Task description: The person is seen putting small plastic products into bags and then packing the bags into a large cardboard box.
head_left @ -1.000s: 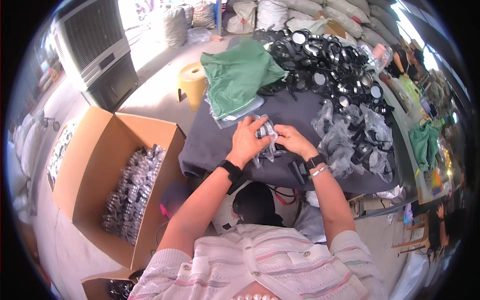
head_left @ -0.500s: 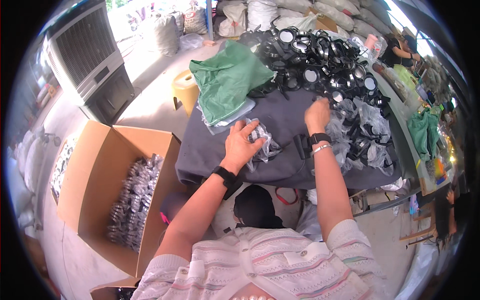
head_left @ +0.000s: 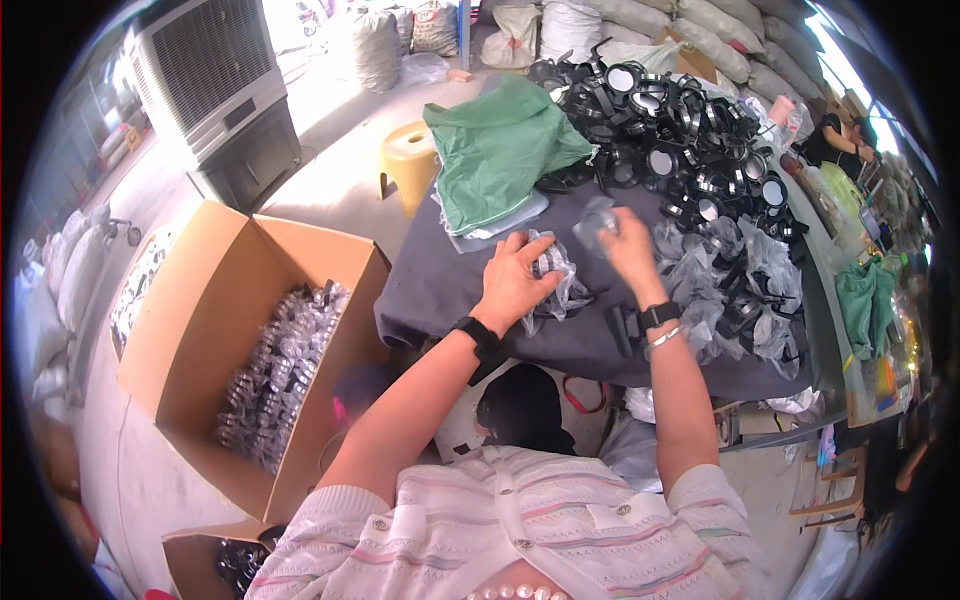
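My left hand (head_left: 517, 279) curls over a small stack of clear-bagged parts (head_left: 568, 291) on the grey cloth of the table, its thumb and fingers around it. My right hand (head_left: 632, 250) is closed, pinching a clear plastic bag (head_left: 597, 220) a little to the right; motion smears what is inside. Crumpled bagged black parts (head_left: 705, 270) lie to the right of that hand. Behind them rises a heap of black parts with round silvery faces (head_left: 655, 160). A dark piece (head_left: 622, 330) rests on the cloth below my right hand.
A green cloth sack (head_left: 505, 150) lies at the table's far left. On the floor to the left stands an open cardboard box (head_left: 190, 350) holding bagged parts, near a yellow stool (head_left: 408, 165) and an air cooler (head_left: 215, 90). Another person (head_left: 838, 140) is at the far right.
My right hand has come from the edge of the heap leftward toward my left hand, carrying a clear bag. My left hand keeps its place on the stack. The whole view has shifted slightly.
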Available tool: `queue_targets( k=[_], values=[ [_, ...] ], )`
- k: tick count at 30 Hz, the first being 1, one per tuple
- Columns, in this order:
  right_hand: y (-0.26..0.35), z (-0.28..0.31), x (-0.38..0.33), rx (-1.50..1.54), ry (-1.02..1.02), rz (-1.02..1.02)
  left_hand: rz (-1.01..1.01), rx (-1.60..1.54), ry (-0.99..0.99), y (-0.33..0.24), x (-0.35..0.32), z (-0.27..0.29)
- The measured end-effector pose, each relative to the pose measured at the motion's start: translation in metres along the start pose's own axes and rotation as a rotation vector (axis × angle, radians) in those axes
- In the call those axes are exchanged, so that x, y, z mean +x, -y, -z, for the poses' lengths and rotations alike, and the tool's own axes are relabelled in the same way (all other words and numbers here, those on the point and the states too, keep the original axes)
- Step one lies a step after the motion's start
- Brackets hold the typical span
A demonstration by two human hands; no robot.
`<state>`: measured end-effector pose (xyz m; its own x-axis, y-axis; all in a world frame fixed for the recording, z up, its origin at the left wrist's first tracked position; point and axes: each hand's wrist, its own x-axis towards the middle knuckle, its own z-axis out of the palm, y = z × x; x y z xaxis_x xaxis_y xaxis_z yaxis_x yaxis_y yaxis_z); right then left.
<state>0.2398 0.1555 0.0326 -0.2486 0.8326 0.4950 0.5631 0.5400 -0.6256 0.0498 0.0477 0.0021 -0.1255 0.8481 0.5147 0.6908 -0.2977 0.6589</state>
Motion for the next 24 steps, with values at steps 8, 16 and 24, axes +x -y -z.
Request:
queue_targets(
  k=[8,16,24],
  values=[
    [0.011,-0.044,-0.041,0.367,0.255,-0.175,-0.062,0.086,0.026,-0.006,0.008,0.002],
    [0.038,-0.027,-0.053,0.070,0.161,-0.095,-0.184,0.247,0.153,0.002,0.018,0.003],
    [0.059,0.054,-0.102,-0.640,-0.283,0.059,-0.162,0.239,0.161,-0.006,0.017,0.004]
  ],
)
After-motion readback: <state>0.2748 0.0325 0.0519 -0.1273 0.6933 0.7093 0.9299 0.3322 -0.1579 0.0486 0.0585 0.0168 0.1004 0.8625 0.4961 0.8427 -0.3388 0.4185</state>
